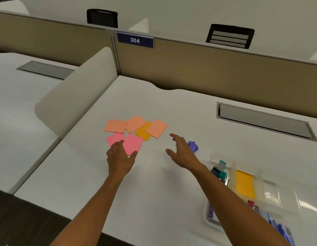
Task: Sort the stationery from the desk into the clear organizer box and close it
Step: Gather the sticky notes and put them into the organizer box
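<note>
"304" is printed in white on a blue plate [135, 40] fixed to the partition. No other writing can be read. The left hand [120, 155] is stretched forward, its grip loosely apart, fingers laid on the pink notes [132, 142]. The right hand [182, 151] is held above the surface [154, 183], grip spread apart and holding nothing, just beside a purple sharpener [193, 146]. Salmon notes [136, 123] and an orange note [143, 133] are fanned beyond. The clear organizer box [271, 190] is seen open at the right, an orange pad [245, 184] inside.
</note>
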`<state>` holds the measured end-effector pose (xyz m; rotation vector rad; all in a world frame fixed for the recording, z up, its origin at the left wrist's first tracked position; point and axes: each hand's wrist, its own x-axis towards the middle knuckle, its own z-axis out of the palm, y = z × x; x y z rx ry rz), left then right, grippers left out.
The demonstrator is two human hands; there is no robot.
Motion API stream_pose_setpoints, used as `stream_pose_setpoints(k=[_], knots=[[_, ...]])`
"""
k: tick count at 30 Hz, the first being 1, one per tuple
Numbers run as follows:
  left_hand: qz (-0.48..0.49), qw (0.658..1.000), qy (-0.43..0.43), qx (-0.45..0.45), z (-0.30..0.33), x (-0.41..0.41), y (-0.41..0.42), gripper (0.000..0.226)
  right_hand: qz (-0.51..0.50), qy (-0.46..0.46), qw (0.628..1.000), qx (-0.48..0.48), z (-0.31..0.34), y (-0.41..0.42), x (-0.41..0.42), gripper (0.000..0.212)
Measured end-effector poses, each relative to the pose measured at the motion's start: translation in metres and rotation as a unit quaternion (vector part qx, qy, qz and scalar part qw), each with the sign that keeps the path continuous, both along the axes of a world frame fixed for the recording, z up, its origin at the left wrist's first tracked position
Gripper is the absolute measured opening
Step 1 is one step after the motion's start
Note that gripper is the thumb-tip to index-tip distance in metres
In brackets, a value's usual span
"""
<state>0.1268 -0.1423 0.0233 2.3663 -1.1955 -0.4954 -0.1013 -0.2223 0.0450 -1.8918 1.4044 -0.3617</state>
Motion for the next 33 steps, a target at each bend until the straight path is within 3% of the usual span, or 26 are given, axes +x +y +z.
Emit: stream_pose_setpoints(k=[5,17,24,33], knots=[[0.045,0.995,0.01,0.092,-0.017,0.042,-0.009,0.105,0.009,0.062,0.998,0.031,-0.011,-0.03,0.039,0.079],[0.024,0.986,-0.039,0.16,-0.043,0.041,-0.047,0.124,-0.018,0.223,0.974,0.025,-0.042,-0.092,0.1,0.109],[-0.024,0.973,-0.132,0.188,-0.048,0.041,-0.044,0.107,-0.001,0.254,0.967,-0.007,-0.055,-0.109,0.119,0.107],[-0.067,0.973,-0.104,0.196,-0.032,0.056,-0.053,0.095,0.052,0.259,0.964,-0.021,-0.048,-0.115,0.133,0.115]])
